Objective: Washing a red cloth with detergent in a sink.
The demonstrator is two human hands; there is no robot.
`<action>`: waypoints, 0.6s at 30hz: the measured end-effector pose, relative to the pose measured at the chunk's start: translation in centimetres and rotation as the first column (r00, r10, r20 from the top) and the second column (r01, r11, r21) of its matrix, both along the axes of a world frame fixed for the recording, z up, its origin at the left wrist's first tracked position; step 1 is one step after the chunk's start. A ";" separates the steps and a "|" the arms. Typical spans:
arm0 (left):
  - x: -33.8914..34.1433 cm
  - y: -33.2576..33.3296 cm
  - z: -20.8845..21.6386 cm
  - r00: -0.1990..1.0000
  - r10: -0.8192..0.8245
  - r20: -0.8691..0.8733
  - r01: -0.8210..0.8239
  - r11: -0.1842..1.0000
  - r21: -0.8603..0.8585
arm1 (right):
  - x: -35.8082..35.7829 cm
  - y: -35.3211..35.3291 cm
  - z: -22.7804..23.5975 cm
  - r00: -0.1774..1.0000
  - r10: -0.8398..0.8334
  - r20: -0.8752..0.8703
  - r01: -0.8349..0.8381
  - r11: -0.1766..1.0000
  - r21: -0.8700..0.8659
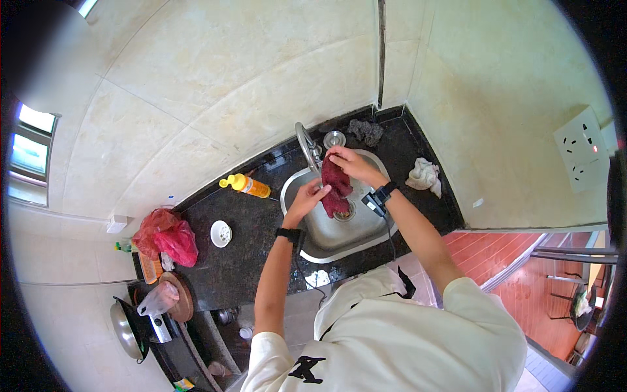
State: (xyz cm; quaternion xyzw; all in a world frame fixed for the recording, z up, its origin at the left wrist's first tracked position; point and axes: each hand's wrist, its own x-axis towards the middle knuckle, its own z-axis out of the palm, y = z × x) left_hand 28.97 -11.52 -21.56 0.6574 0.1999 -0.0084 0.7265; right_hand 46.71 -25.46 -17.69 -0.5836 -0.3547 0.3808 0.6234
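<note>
A dark red cloth (334, 178) hangs bunched over the steel sink (326, 243), its lower end just above the drain. My right hand (351, 164) grips the cloth's upper part, with the fingers curled over its top. On the other side, my left hand (305, 201) pinches the cloth's left edge between thumb and fingers; part of this grip is hidden. The curved metal faucet (302, 136) rises behind the sink, close above the cloth. Whether water runs from it cannot be made out.
Left of the sink lie a yellow bottle (249, 186), a small white bowl (221, 234) with holes and red plastic bags (175, 243). A round steel piece (334, 139) and a dark grey rag (366, 132) sit behind it. A whitish cloth (424, 177) lies at right, near the wall.
</note>
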 end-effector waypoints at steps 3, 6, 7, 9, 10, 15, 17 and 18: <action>0.6 0.1 -0.7 0.985 -0.094 0.143 0.053 0.963 0.263 | -1.1 0.9 0.3 0.985 0.081 -0.152 -0.094 0.993 -0.076; 0.7 -0.3 -1.3 0.992 0.007 0.123 -0.038 0.965 0.259 | -1.0 1.2 -1.0 0.985 0.072 -0.158 -0.087 0.992 -0.090; 1.1 -0.9 -1.3 0.987 0.054 0.149 -0.082 0.979 0.189 | -0.4 0.7 -2.4 0.985 0.058 -0.161 -0.074 0.993 -0.096; 1.4 -1.1 -1.8 0.961 0.223 0.161 -0.216 0.975 -0.059 | 0.4 0.5 -4.2 0.974 0.049 0.223 -0.064 0.996 0.063; 1.2 -0.7 -2.2 0.909 0.398 0.125 -0.348 0.888 -0.301 | -0.5 0.7 -4.6 0.973 0.057 0.222 -0.074 0.995 0.071; 2.5 -2.6 0.0 0.870 0.477 0.129 -0.332 0.757 -0.563 | -6.4 -2.0 -10.8 0.865 -0.110 0.490 0.198 0.971 -0.132; 2.9 -2.5 0.0 0.865 0.483 0.138 -0.299 0.716 -0.631 | -7.2 -1.0 -12.0 0.893 -0.222 0.392 0.297 0.945 -0.141; 3.1 -2.5 -0.1 0.824 0.545 0.154 -0.311 0.663 -0.681 | -7.0 -1.1 -12.7 0.895 -0.224 0.386 0.297 0.944 -0.141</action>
